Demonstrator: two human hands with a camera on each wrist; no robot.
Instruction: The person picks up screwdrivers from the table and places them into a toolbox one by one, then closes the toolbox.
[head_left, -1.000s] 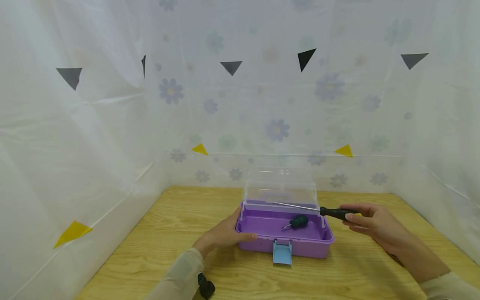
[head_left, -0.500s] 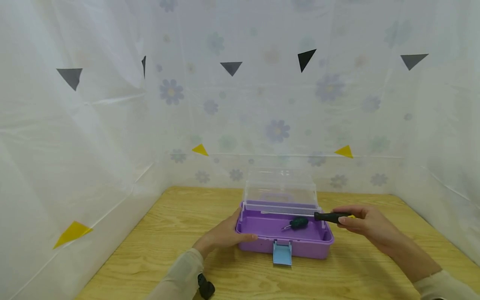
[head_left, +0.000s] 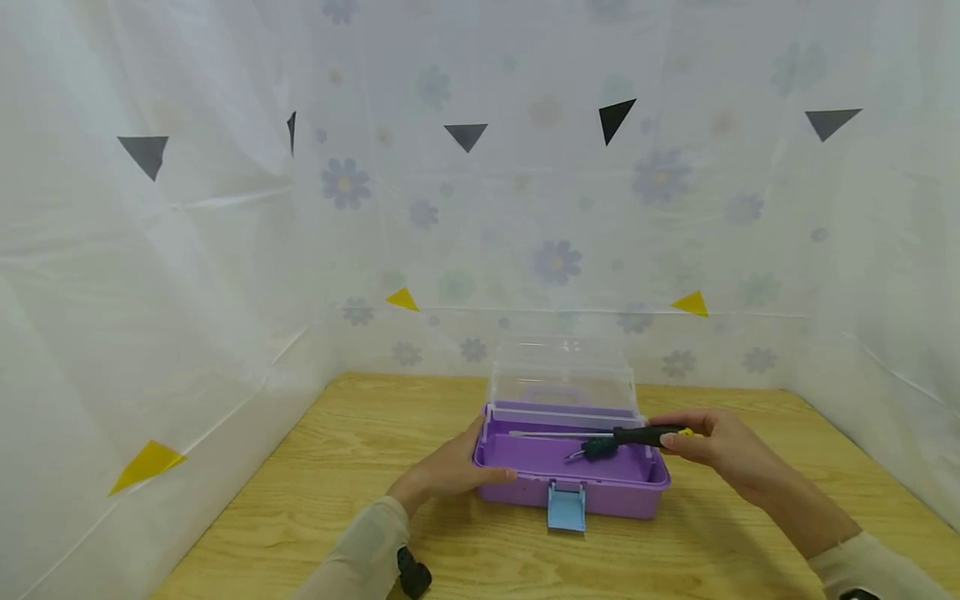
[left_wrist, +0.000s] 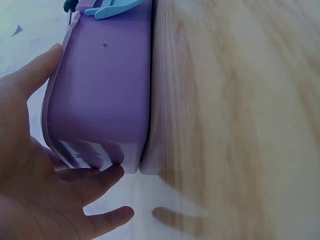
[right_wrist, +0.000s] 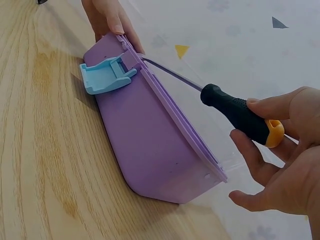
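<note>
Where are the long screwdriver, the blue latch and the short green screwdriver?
long screwdriver [head_left: 647,434], head view, black handle.
blue latch [head_left: 566,507], head view, flap's middle.
short green screwdriver [head_left: 599,447], head view, green handle.

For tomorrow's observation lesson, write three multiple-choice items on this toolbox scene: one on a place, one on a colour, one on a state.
1. Where does the small green-handled screwdriver lie?
A. inside the purple box
B. on the table
C. in the left hand

2. What colour is the latch?
A. yellow
B. light blue
C. black

3. How is the clear lid?
A. shut
B. taken off
C. open, standing upright

Answers: 1 A, it rests on the box floor. 2 B, the front clasp is light blue. 3 C, it rises behind the box, while the right hand holds the long screwdriver over it and the left hand steadies the side.
</note>
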